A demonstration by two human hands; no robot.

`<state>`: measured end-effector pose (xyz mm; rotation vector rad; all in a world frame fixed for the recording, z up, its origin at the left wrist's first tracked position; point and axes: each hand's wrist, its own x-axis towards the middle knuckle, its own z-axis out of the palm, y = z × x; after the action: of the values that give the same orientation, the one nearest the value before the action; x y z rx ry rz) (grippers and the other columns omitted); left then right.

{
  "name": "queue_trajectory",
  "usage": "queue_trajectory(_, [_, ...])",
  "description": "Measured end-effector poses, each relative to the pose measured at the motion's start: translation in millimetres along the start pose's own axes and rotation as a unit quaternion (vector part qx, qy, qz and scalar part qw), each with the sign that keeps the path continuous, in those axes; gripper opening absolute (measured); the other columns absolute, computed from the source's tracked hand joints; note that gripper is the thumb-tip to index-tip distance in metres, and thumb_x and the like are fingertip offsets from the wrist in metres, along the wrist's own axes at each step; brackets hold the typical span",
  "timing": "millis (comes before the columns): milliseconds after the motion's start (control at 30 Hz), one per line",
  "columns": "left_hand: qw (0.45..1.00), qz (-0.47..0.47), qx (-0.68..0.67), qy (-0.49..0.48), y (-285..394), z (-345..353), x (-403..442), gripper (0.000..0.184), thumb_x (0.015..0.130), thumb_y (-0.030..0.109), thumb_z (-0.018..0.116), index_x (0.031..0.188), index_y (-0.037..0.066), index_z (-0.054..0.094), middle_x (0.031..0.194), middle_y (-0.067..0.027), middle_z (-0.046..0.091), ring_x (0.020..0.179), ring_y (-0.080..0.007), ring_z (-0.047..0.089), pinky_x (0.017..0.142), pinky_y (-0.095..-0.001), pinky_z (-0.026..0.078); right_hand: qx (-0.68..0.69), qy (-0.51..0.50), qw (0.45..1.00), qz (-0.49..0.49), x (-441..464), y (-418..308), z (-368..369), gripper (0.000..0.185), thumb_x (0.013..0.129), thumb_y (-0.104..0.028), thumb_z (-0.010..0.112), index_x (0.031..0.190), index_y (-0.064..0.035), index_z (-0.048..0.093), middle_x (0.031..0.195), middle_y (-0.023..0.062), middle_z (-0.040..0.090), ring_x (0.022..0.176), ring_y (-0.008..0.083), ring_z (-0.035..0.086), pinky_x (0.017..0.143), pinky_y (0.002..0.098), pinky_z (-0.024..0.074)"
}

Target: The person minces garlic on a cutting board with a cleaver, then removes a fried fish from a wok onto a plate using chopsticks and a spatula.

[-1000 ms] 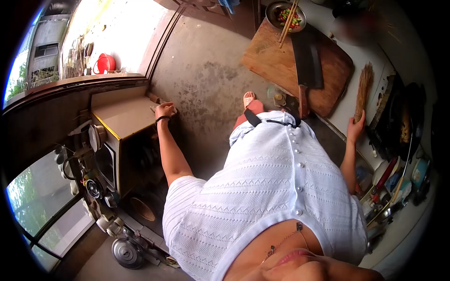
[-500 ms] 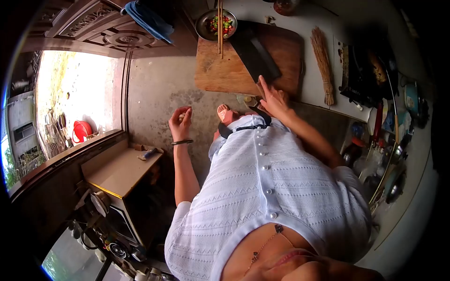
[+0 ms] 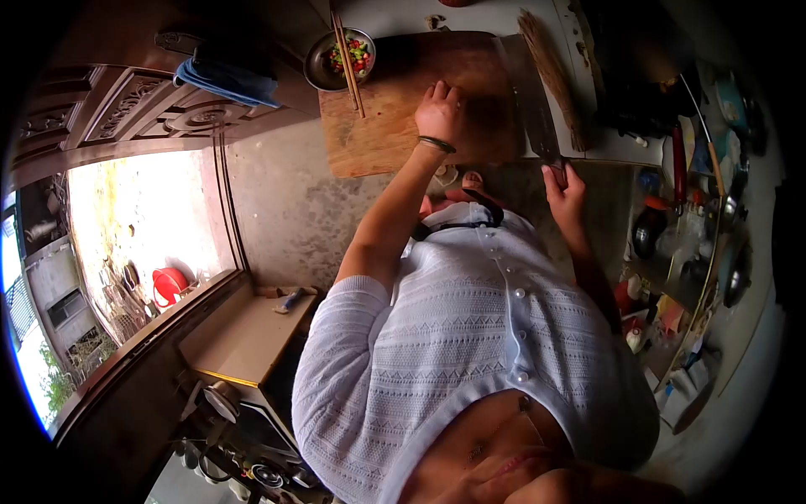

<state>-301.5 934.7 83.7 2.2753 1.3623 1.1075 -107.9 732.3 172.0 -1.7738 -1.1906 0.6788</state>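
My right hand grips the handle of a cleaver, its wide dark blade lying along the right edge of the wooden cutting board. Over the middle of the board is my left hand, its fingers curled in; whatever they may hold is hidden. A dark bracelet circles that wrist. At the board's far left corner stands a metal bowl with chopped red and green pieces, probably peppers. A pair of chopsticks rests across the bowl, its ends reaching over the board.
Right of the board lies a straw brush on the white counter, before a dark stove area. Shelves with bottles and pans fill the right side. A blue cloth hangs at left, above a low cabinet.
My left hand has moved from beside the board onto its middle. My right hand now grips the cleaver, which has shifted from lying on the board to its right edge.
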Motion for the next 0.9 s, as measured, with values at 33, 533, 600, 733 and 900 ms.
queue_trajectory(33, [0.999, 0.025, 0.031, 0.018, -3.5, 11.4, 1.0, 0.015, 0.080, 0.018, 0.068, 0.092, 0.010, 0.065, 0.099, -0.0114, 0.061, 0.089, -0.0332, 0.061, 0.067, -0.0415, 0.052, -0.013, -0.003, 1.000, -0.004, -0.6, 0.3, -1.1, 0.017, 0.091, -0.013, 0.068, 0.095, 0.0020, 0.061, 0.068, 0.0056, 0.059, 0.064, 0.0062, 0.049, 0.059, 0.0249, 0.0438])
queue_trajectory(533, [0.998, -0.058, 0.010, -0.031, -6.0, -48.0, -33.8, 0.065, 0.076, 0.041, 0.078, 0.125, 0.007, 0.052, 0.123, -0.0156, 0.054, 0.114, -0.0371, 0.051, 0.097, -0.0484, 0.040, -0.086, -0.101, 0.991, -0.009, 25.2, 16.1, 5.7, 0.027, 0.088, -0.022, 0.070, 0.098, 0.0025, 0.063, 0.079, 0.0196, 0.067, 0.070, 0.0317, 0.067, 0.063, 0.0362, 0.0507])
queue_trajectory(600, [0.998, -0.058, 0.017, -0.013, -2.2, -58.3, -39.2, 0.065, 0.076, 0.039, 0.078, 0.125, 0.007, 0.051, 0.125, -0.0159, 0.053, 0.115, -0.0374, 0.051, 0.099, -0.0488, 0.039, -0.092, -0.093, 0.991, -0.033, 29.5, 19.2, 14.3, 0.023, 0.089, -0.017, 0.069, 0.090, 0.0024, 0.057, 0.068, 0.0109, 0.056, 0.063, 0.0160, 0.050, 0.056, 0.0315, 0.0430])
queue_trajectory(733, [0.996, -0.078, 0.033, -0.016, -6.0, -59.8, -52.4, 0.061, 0.076, 0.029, 0.075, 0.127, 0.007, 0.051, 0.129, -0.0171, 0.051, 0.115, -0.0390, 0.050, 0.098, -0.0476, 0.042, -0.069, -0.077, 0.993, -0.053, 30.5, 33.8, 29.4, 0.025, 0.089, -0.015, 0.070, 0.085, 0.0023, 0.053, 0.061, 0.0078, 0.046, 0.058, 0.0095, 0.037, 0.051, 0.0302, 0.0370])
queue_trajectory(900, [0.998, -0.037, 0.027, -0.040, -0.5, -51.0, -53.3, 0.055, 0.076, 0.019, 0.073, 0.126, 0.011, 0.052, 0.128, -0.0154, 0.053, 0.112, -0.0379, 0.052, 0.094, -0.0457, 0.046, -0.025, -0.083, 0.996, -0.021, 28.4, 20.7, 36.9, 0.025, 0.089, -0.014, 0.070, 0.083, 0.0022, 0.052, 0.060, 0.0041, 0.040, 0.058, 0.0090, 0.034, 0.050, 0.0285, 0.0337])
